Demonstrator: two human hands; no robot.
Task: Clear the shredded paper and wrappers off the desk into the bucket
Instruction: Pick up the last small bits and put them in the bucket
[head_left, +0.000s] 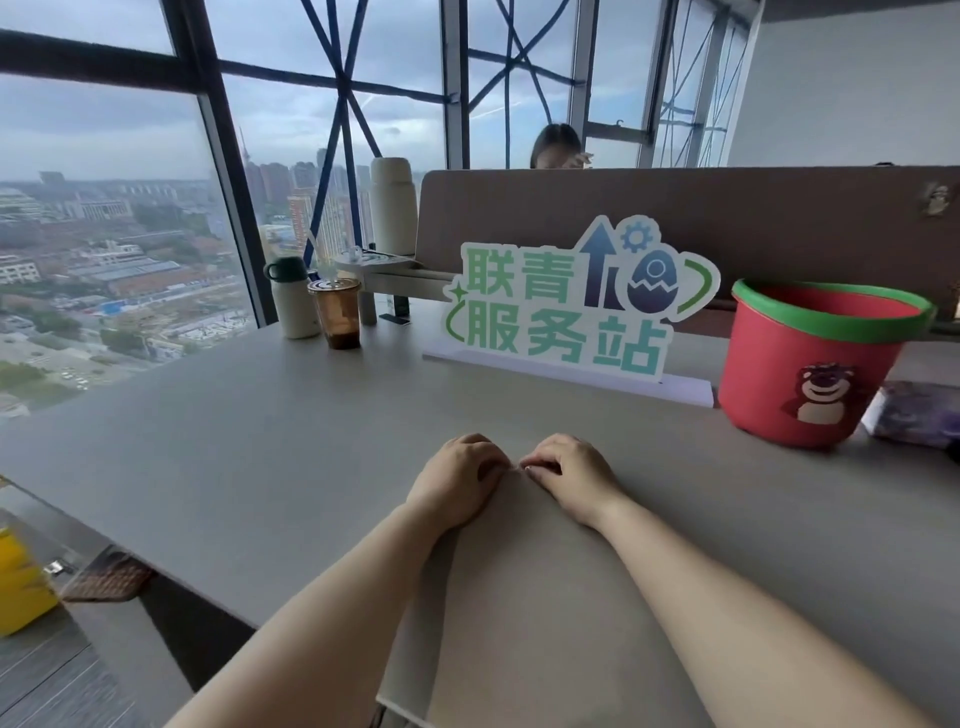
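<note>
Bucket stands well right of both hands' meeting grip.

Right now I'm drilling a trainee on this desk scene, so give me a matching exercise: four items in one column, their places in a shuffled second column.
Items:
1. bucket
2. plastic cup
3. sign
4. left hand

Places:
A. desk centre, fingertips meeting the right hand
B. far left, beside a white bottle
C. right side of the desk
D. back middle, against the partition

Pairs: 1-C, 2-B, 3-D, 4-A
</note>
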